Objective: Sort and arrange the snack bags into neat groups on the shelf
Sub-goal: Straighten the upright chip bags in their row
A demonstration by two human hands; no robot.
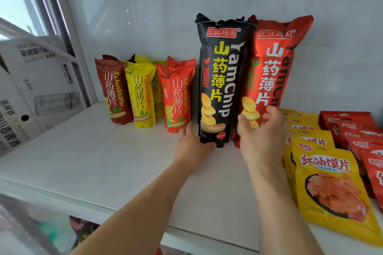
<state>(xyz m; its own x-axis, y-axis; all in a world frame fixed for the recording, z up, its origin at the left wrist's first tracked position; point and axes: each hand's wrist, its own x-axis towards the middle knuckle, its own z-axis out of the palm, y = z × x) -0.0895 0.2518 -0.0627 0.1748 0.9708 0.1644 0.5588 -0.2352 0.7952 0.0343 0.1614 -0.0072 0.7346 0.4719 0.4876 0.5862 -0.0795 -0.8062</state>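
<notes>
Two tall, glossy foil bags stand upright side by side on the white shelf (99, 151), long axes vertical and crimped tops up: a black yam-chip bag (221, 80) touching a red yam-chip bag (273, 68). The left hand (191, 145) cups the black bag's lower left edge, while the right hand (262, 136) curls its fingers around the red bag's base. Further left stand smaller upright packs, one brown pack (114, 89), two yellow packs (142, 93) and one small red pack (178, 93); flat yellow pouches (329, 184) and flat red pouches (360, 136) lie overlapped at right.
</notes>
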